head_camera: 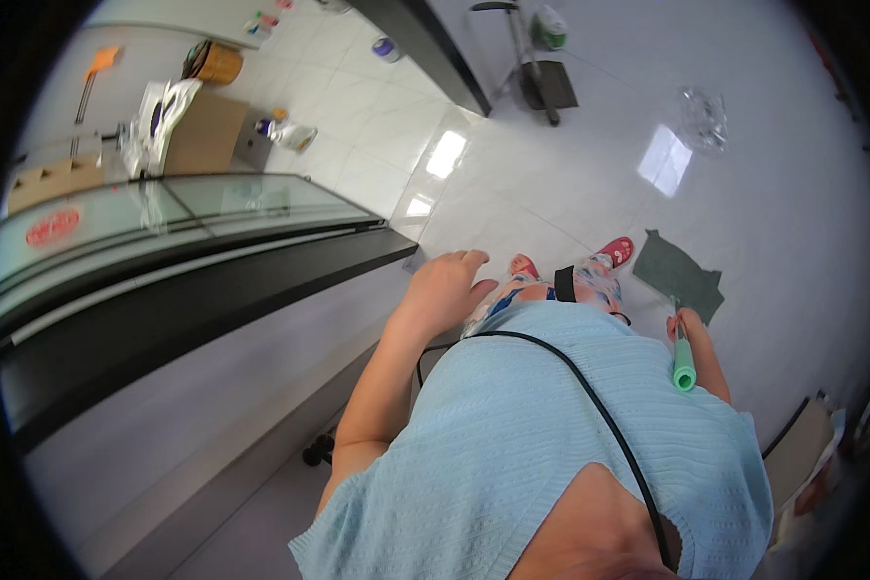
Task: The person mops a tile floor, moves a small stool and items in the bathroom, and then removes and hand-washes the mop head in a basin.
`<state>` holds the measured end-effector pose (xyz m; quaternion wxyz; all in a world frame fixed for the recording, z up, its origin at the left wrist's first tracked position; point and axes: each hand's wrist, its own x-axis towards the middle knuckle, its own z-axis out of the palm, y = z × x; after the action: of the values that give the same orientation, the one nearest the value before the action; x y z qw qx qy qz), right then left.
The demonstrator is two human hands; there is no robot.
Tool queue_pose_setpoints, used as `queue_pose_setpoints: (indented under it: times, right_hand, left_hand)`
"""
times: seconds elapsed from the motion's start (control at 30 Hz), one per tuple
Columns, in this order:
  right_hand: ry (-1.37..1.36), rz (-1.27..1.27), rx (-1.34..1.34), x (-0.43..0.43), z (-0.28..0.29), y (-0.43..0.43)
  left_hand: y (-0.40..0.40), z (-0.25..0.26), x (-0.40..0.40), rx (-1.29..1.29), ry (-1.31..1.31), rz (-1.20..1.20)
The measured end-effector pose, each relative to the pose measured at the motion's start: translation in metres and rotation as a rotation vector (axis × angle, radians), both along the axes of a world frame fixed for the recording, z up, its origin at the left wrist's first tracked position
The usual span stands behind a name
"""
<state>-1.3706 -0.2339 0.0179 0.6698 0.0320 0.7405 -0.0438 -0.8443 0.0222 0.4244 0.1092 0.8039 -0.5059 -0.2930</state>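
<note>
My right hand (685, 322) is closed around the pole of a mop, just ahead of its hollow green handle end (684, 370). On the floor beyond that hand lies a dark grey-green mop cloth (678, 272), to the right of my red slippers (618, 251). How the pole joins the cloth is hidden by the hand. My left hand (446, 286) hangs in the air with thumb and fingers apart and nothing in it. It is close to the end of the dark frame (377, 246) of a glass sliding door (232, 203).
A dustpan (547, 83) and a green-and-white container (551, 29) stand by the wall end at the top. Clear crumpled plastic (703, 119) lies on the tiled floor. Through the doorway are bottles (290, 134) and a cardboard box (206, 134). A black cable (587, 380) crosses my shirt.
</note>
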Motion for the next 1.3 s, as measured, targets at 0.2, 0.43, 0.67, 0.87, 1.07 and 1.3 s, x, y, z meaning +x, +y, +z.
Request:
queue_pose_setpoints:
  times: [0.2, 0.43, 0.67, 0.87, 1.07, 1.3]
  right_hand:
    - [-0.423, 0.072, -0.053, 0.098, 0.063, -0.02]
    - [-0.209, 0.055, -0.197, 0.254, 0.16, -0.059]
    - [-0.262, 0.147, -0.128, 0.37, 0.168, -0.088]
    - [-0.334, 0.122, -0.147, 0.474, 0.187, -0.109]
    - [-0.511, 0.176, 0.097, 0.583, 0.218, -0.092]
    - [-0.662, 0.537, 0.201, 0.695, 0.269, -0.024]
  left_hand:
    - [0.121, -0.019, 0.048, 0.048, -0.053, 0.315]
    - [0.168, -0.026, 0.093, 0.108, -0.012, 0.531]
    - [0.15, -0.024, 0.148, 0.165, 0.049, 0.619]
    - [0.135, -0.024, 0.198, 0.185, 0.031, 0.676]
    - [0.135, -0.037, 0.245, 0.145, 0.046, 0.744]
    - [0.167, -0.045, 0.289, 0.22, 0.145, 0.754]
